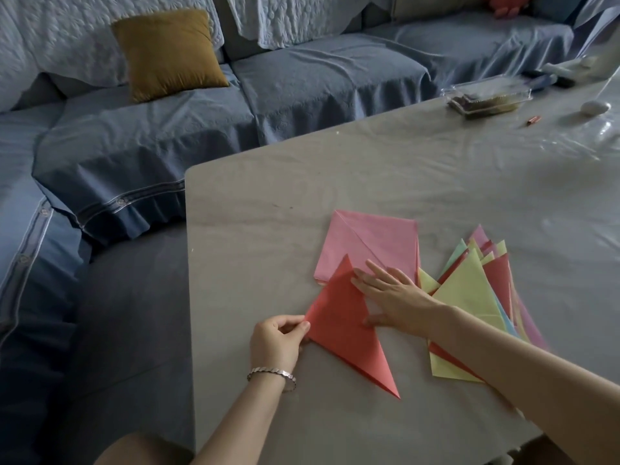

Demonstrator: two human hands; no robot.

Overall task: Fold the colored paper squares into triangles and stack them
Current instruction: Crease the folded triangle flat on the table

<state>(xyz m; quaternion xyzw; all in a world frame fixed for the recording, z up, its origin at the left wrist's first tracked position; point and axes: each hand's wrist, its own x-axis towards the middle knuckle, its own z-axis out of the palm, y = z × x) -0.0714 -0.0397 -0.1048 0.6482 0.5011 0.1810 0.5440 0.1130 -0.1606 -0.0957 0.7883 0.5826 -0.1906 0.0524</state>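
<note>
Red triangle point(345, 327) lies flat near the table's point(255, 203) left edge, with bare tabletop open at 6 and beyond 12 o'clock. Its top tip overlaps the pink squares point(369, 243) at 1 o'clock, and the pile of folded triangles point(469, 290) sits at 3 o'clock. Left hand point(276, 340) pinches the triangle's 9 o'clock corner; right hand point(392, 297) lies flat, fingers spread, pressing its right edge; long point aims at 5 o'clock.

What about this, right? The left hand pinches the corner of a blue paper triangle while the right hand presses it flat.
Not blue: the head view shows a red triangle. The left hand pinches its corner while the right hand presses it flat.
</note>
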